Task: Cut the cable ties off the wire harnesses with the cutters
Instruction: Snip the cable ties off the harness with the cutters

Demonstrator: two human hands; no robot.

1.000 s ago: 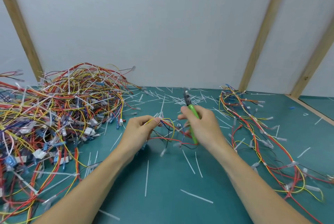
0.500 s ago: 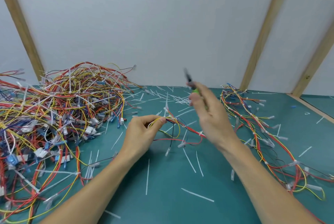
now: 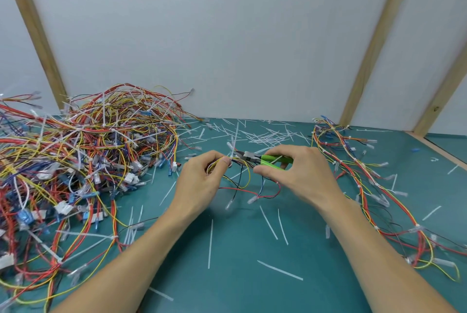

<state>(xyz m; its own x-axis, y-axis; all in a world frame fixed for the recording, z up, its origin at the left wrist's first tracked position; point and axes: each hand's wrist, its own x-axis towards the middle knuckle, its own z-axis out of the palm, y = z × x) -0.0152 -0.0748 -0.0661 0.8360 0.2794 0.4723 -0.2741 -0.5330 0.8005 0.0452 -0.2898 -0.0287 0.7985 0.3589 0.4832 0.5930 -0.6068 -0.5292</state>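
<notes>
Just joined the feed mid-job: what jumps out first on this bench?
The big tangled heap of red, yellow and blue wire harnesses fills the left of the teal mat. At centre, the left hand pinches a small wire bundle while the right hand holds the green-handled cutters, nose at a white cable tie. Cut white tie strips litter the mat behind.

No text, label, brand, number or sign can be read anywhere in the head view; nothing on the table, the wires or the wall carries legible writing.
</notes>
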